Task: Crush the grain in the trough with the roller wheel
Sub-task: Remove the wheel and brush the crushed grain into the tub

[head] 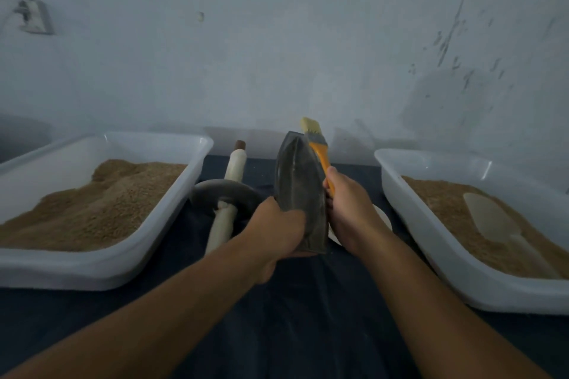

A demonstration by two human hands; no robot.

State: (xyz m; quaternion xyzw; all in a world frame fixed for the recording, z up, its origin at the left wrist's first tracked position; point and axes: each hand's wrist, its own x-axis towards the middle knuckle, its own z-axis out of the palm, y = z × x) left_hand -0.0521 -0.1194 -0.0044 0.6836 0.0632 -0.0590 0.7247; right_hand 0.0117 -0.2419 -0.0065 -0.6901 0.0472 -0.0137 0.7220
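Observation:
My left hand (278, 229) grips the near end of the dark grey boat-shaped trough (298, 184), which is lifted and tipped on its side so I see its underside. Its inside is hidden. My right hand (348, 206) holds the orange handle of a brush (317, 144) whose pale bristles point up beside the trough's far tip. The roller wheel (226, 191), a dark disc on a pale wooden axle, lies on the dark cloth just left of the trough, untouched.
A white tray (101, 268) of brown grain sits at the left. Another white tray (443, 268) of grain at the right holds a pale scoop (489, 218). A white dish edge (385, 215) shows under my right wrist. A wall stands close behind.

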